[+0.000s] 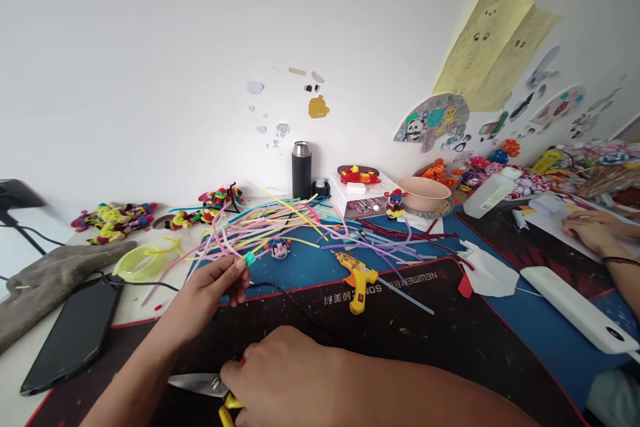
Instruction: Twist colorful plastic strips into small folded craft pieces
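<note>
My left hand pinches a small teal-green piece between thumb and forefinger, above the blue part of the work surface. Its exact kind is too small to make out. Lower down, my right hand is closed round the yellow-handled scissors, whose blades point left over the black mat. Part of the handles is hidden under the fingers. Just beyond my left hand sits a small painted doll head. Loose pastel pipe cleaners spread out behind it.
A yellow glue gun with a glue stick lies mid-mat. At left are a phone, driftwood and a yellow-green coil. A black flask stands by the wall. Another person's hands rest at right, near a white device.
</note>
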Available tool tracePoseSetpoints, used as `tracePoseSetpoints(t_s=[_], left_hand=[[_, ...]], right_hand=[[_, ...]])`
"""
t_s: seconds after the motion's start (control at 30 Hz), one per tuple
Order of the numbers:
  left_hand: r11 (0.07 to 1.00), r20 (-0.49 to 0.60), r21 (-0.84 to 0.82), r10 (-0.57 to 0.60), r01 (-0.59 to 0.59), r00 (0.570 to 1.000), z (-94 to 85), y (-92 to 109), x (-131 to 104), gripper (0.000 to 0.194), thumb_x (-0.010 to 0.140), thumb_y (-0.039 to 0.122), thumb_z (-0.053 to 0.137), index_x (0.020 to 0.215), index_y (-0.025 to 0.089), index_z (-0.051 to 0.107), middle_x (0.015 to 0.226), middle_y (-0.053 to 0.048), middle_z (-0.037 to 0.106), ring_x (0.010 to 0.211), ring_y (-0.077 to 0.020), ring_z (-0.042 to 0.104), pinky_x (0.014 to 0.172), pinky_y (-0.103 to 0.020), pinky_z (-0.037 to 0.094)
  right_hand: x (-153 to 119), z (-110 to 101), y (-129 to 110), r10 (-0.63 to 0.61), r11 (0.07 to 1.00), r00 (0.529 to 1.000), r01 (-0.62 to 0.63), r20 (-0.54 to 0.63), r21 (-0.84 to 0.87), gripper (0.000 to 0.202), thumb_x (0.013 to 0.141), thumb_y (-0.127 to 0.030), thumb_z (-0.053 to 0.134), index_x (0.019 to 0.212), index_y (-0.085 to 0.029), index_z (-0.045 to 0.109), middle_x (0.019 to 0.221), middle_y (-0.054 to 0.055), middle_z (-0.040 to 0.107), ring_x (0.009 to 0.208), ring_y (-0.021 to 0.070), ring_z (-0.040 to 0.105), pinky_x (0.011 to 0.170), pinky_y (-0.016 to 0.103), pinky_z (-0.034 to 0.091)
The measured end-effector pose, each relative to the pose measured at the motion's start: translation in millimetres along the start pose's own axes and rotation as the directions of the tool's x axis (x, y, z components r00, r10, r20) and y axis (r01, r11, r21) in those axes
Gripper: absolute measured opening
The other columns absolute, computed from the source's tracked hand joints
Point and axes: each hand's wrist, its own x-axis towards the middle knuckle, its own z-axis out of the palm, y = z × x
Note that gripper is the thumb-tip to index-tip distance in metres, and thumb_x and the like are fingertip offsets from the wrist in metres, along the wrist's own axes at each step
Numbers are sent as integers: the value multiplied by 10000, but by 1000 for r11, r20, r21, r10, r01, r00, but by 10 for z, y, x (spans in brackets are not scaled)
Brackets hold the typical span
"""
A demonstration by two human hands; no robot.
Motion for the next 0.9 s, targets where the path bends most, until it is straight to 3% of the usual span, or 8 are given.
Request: tracePoseSetpoints(t_s=[0.2, 0.3, 0.4, 0.47, 0.57, 0.7, 0.8, 0.9], left_hand=[[999, -12, 53, 5, -5, 1000, 15, -15, 15, 635, 922, 833, 621, 762, 221, 677, 683, -29, 679, 648, -214, 612, 633, -313, 492], [997, 9, 81, 2, -3, 1000, 31, -44, 27, 617, 962, 800, 598, 765, 221, 683, 690, -26, 680, 664, -209, 608, 647, -306, 483], [992, 17, 123, -6, 4, 1000, 49, -41, 25, 613, 976, 788, 586, 756, 224, 681, 697, -26, 682, 674, -208, 606, 661, -304, 484], [991, 14, 137, 0, -2, 1000, 64, -4, 15, 645, 954, 821, 581, 728, 224, 677, 683, -30, 678, 667, -211, 600, 663, -310, 492], [994, 4, 108, 1, -1, 1000, 92, 74, 0, 679, 900, 875, 595, 711, 227, 672, 658, -31, 667, 645, -214, 593, 641, -317, 501], [998, 8, 65, -25, 24, 1000, 134, 130, -8, 688, 866, 897, 612, 703, 230, 661, 644, -28, 649, 622, -213, 587, 603, -318, 499], [997, 31, 69, -48, 45, 998, 170, 121, -12, 694, 855, 908, 610, 698, 234, 656, 630, -28, 646, 605, -214, 579, 584, -320, 491], [995, 68, 69, -78, 74, 995, 212, 91, -19, 679, 841, 900, 630, 686, 239, 647, 611, -24, 640, 585, -211, 561, 572, -320, 490]], right_hand=[[-123, -216, 15, -12, 998, 1000, 12, -1, 59, 350, 1000, -487, 750, 1057, -142, 765, 899, 115, 842, 728, 289, 818, 461, 335, 419], [-188, -220, 50, -19, 993, 1000, 19, -8, 112, 363, 1040, -518, 687, 1068, -163, 761, 881, 104, 843, 712, 279, 808, 493, 321, 438], [-213, -168, 102, -22, 975, 996, 41, -91, 219, 274, 1062, -454, 679, 1105, -197, 763, 943, 80, 853, 799, 246, 812, 592, 285, 502], [-214, -155, 175, 42, 932, 982, 28, -184, 360, 218, 1068, -417, 678, 1117, -230, 778, 998, 56, 857, 889, 225, 814, 671, 262, 529], [-206, -177, 374, 262, 765, 929, -35, -261, 644, 208, 1061, -421, 691, 1110, -251, 800, 927, 26, 836, 829, 195, 795, 706, 248, 535], [-181, -200, 700, 478, 368, 868, -62, -131, 928, 242, 1064, -423, 672, 1091, -201, 763, 748, -13, 741, 493, 101, 612, 506, 204, 445], [-154, -165, 857, 535, 273, 831, 2, -153, 962, 273, 1048, -426, 683, 1172, -186, 729, 729, -33, 695, 455, 82, 561, 468, 191, 416], [-147, -81, 895, 581, 243, 792, 53, -189, 969, 357, 1034, -455, 701, 1267, -185, 708, 753, -43, 670, 477, 81, 570, 487, 193, 447]])
